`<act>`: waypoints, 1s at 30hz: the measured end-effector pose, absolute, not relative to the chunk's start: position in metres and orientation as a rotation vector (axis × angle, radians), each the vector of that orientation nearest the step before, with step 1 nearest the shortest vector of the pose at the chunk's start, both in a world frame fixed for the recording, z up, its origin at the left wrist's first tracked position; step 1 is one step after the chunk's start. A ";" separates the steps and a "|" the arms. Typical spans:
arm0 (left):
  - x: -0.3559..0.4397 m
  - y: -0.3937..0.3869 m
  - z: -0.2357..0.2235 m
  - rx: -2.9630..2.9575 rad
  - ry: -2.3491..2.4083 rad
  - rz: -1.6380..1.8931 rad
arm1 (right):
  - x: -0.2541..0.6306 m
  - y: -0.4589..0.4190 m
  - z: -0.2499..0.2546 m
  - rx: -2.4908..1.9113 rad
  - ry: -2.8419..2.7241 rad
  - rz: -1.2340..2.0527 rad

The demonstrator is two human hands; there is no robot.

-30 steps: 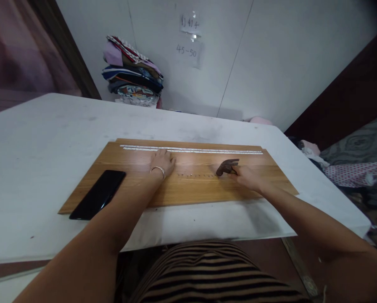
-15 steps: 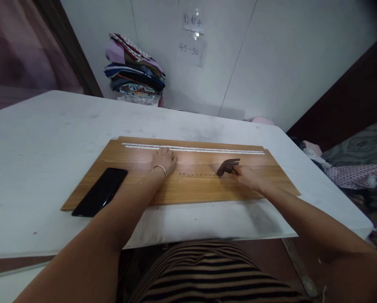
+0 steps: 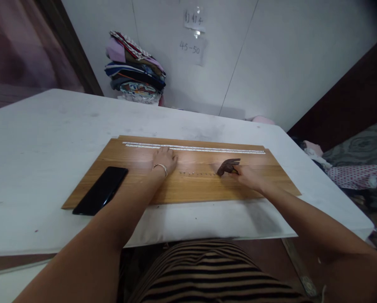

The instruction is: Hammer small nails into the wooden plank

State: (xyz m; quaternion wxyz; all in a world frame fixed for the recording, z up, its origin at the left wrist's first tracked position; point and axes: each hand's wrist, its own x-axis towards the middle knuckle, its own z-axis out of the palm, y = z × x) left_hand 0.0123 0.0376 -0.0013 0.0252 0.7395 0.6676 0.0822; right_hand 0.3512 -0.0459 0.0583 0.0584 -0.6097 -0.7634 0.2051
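My right hand (image 3: 245,174) is wrapped round the handle of a claw hammer (image 3: 228,166), close behind its dark head. The hammer's face is down at the right end of a row of small nails (image 3: 198,174) in a wooden board (image 3: 188,191); whether it touches a nail I cannot tell. My left hand (image 3: 165,159), with a bracelet on the wrist, lies flat on the board left of the nails, fingers stretched out. Its fingertips reach the white measuring strips (image 3: 213,149) that run along the board's far side.
A black phone (image 3: 100,190) lies over the board's left front edge. The board rests on a white table (image 3: 43,160). Folded clothes (image 3: 136,69) are stacked at the back, against a wall with handwritten paper signs (image 3: 191,47). More cloth (image 3: 349,174) lies beyond the table's right side.
Both hands, the hammer and the board keep nearly the same places. Only a slight shift of the whole view shows.
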 end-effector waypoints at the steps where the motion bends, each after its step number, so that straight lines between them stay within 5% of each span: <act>1: 0.012 0.038 -0.002 2.289 2.066 0.254 | 0.350 -0.046 0.059 -1.843 -2.310 0.627; 30: 0.013 0.038 -0.003 2.325 2.083 0.233 | 0.350 -0.047 0.062 -1.960 -2.304 0.550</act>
